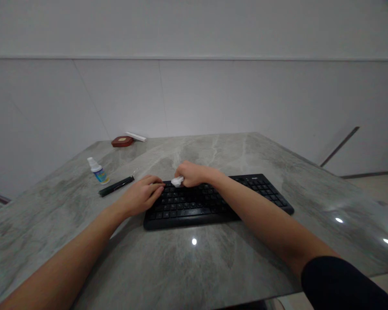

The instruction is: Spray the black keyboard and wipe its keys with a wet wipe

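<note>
A black keyboard (194, 211) lies flat on the grey marbled table. My right hand (190, 173) is closed around a crumpled white tissue (177, 181) and presses it on the keys along the upper left of the keyboard. My left hand (142, 196) grips the keyboard's left edge, its fingertips at the upper left corner, close to the tissue. My right forearm crosses over the keyboard and hides some keys right of the middle.
Left of the keyboard stands a small white spray bottle (98, 171) with a blue label. Between it and my left hand lies a black slim tool (116, 186), perhaps a brush. A reddish-brown box (122, 141) and a white flat bar (136, 136) sit by the wall (207, 94).
</note>
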`<act>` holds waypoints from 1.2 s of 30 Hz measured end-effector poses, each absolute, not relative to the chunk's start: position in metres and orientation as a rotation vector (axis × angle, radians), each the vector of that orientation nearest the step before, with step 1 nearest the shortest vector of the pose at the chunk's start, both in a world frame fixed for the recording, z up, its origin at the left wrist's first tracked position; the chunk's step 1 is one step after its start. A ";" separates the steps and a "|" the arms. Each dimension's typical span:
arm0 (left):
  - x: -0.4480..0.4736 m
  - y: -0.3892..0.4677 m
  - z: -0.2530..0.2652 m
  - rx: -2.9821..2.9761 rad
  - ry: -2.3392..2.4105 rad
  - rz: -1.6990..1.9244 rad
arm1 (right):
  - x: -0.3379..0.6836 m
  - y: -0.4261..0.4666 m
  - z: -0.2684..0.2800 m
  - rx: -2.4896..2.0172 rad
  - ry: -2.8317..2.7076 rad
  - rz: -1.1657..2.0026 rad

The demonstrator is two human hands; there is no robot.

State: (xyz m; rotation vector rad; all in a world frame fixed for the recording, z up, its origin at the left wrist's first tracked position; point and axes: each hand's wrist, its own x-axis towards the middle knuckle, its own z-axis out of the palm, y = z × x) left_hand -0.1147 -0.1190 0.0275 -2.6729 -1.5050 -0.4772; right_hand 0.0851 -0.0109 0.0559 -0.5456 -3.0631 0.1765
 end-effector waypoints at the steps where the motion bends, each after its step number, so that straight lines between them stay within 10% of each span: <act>1: -0.115 -0.119 0.028 -2.678 -1.497 -0.469 | 0.085 -0.010 0.056 -0.546 -3.067 0.174; 36: -0.116 -0.121 0.029 -2.697 -1.449 -0.443 | 0.075 -0.013 0.042 -0.511 -2.894 0.197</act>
